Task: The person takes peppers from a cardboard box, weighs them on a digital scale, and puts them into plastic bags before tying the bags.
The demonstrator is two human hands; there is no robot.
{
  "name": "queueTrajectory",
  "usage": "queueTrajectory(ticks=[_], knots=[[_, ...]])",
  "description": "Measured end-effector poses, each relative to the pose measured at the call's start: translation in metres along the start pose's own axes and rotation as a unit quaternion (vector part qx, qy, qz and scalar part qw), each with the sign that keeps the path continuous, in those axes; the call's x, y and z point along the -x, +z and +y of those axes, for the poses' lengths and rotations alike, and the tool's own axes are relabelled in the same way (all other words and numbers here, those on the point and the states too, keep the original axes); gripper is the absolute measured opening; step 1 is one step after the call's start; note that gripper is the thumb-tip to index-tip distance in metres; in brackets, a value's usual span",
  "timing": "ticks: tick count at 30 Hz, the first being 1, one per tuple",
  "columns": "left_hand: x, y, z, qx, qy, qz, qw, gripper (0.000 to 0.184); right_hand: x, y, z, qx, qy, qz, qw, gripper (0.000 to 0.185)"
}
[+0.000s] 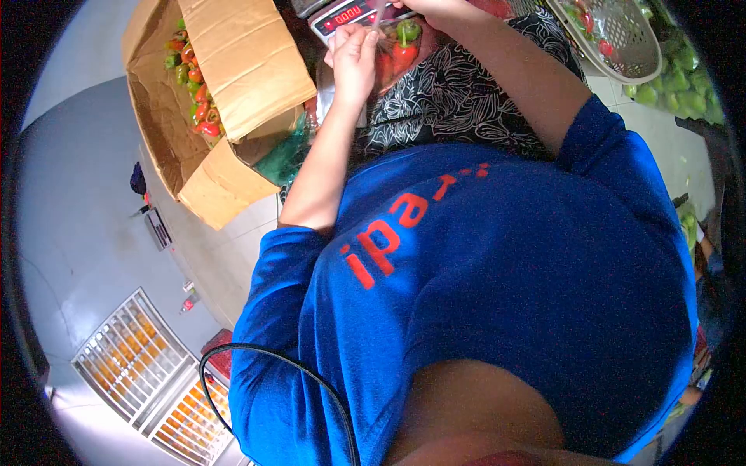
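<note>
A clear plastic bag with red and green peppers (402, 54) hangs or rests over my patterned lap at the top of the head view. My left hand (353, 58) is closed, pinching the bag near its gathered top. Partly cut off by the upper edge, my right hand (435, 9) is closed on the thin twisted end of the same plastic. Just behind my left hand is a digital scale (320, 28), whose red display reads 0.000. The bag appears to be apart from the scale.
To the left stands an open cardboard box (252, 66) holding red and green peppers (200, 101). A white perforated basket (641, 58) with some peppers is at the upper right, beside many green vegetables (688, 85). Green plastic (284, 159) lies near the box.
</note>
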State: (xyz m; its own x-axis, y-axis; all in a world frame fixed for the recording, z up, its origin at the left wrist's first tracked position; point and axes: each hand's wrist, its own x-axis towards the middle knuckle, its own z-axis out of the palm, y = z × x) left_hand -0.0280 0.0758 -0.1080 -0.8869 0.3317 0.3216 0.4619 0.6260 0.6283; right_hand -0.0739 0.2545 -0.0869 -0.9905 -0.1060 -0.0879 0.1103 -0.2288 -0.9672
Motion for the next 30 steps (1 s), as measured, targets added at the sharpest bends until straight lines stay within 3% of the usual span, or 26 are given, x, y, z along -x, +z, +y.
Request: queueTrajectory(ticks=[1, 5, 8, 12, 13, 16, 18, 19, 20, 21, 23, 24, 25, 27, 28, 29, 30], knots=[[-0.001, 0.000, 0.001, -0.003, -0.004, -0.001, 1.000, 0.017, -0.006, 0.002, 0.007, -0.090, -0.017, 0.007, 0.996, 0.019], [0.004, -0.001, 0.006, -0.051, 0.003, 0.007, 0.999, 0.015, -0.003, 0.001, 0.009, -0.152, 0.003, 0.034, 0.988, 0.016], [0.009, 0.000, 0.002, -0.078, 0.012, 0.006, 0.997, 0.015, -0.018, -0.002, 0.033, -0.159, -0.046, 0.029, 0.986, 0.016], [0.015, 0.004, -0.011, -0.043, 0.002, 0.000, 0.999, 0.016, -0.001, 0.005, 0.014, -0.073, -0.044, 0.045, 0.995, 0.014], [0.017, 0.003, -0.010, -0.044, 0.005, 0.004, 0.999, 0.016, -0.004, 0.004, 0.020, -0.112, -0.050, 0.012, 0.992, 0.014], [0.017, 0.001, -0.010, -0.046, 0.027, 0.005, 0.999, 0.016, 0.009, 0.006, 0.011, 0.122, -0.100, -0.023, 0.987, 0.023], [0.018, -0.003, -0.005, -0.035, 0.043, 0.002, 0.998, 0.015, 0.026, 0.003, -0.009, 0.257, -0.296, -0.071, 0.917, 0.025], [0.017, -0.007, 0.005, -0.023, 0.039, 0.004, 0.999, 0.015, 0.037, 0.009, -0.024, 0.158, -0.151, -0.077, 0.973, 0.035], [0.017, -0.011, 0.014, -0.013, 0.032, 0.005, 0.999, 0.015, 0.048, 0.006, -0.041, 0.177, -0.130, -0.091, 0.971, 0.033], [0.016, -0.012, 0.017, 0.015, 0.037, 0.018, 0.999, 0.016, 0.053, -0.001, -0.049, 0.215, -0.216, -0.084, 0.949, 0.028], [0.014, -0.019, 0.035, 0.045, 0.058, 0.003, 0.997, 0.027, 0.067, -0.014, -0.068, 0.153, -0.176, -0.055, 0.971, 0.023], [0.013, -0.022, 0.041, 0.036, 0.079, -0.003, 0.996, 0.033, 0.076, -0.021, -0.085, 0.050, -0.048, -0.029, 0.997, 0.023], [0.012, -0.025, 0.040, 0.030, 0.103, -0.023, 0.994, 0.044, 0.085, -0.036, -0.107, 0.079, -0.141, -0.003, 0.987, 0.020], [0.019, -0.027, 0.031, 0.056, 0.079, -0.042, 0.994, 0.046, 0.102, -0.067, -0.149, 0.154, -0.318, 0.075, 0.933, 0.019], [0.023, -0.030, 0.028, 0.069, 0.067, -0.051, 0.994, 0.047, 0.105, -0.084, -0.158, 0.066, -0.250, 0.131, 0.957, 0.019], [0.026, -0.036, 0.026, 0.049, 0.055, -0.065, 0.995, 0.045, 0.112, -0.096, -0.174, 0.088, -0.229, 0.244, 0.938, 0.014], [0.033, -0.038, 0.009, 0.006, 0.073, -0.068, 0.995, 0.044, 0.112, -0.136, -0.173, 0.048, -0.251, 0.187, 0.948, 0.011]])
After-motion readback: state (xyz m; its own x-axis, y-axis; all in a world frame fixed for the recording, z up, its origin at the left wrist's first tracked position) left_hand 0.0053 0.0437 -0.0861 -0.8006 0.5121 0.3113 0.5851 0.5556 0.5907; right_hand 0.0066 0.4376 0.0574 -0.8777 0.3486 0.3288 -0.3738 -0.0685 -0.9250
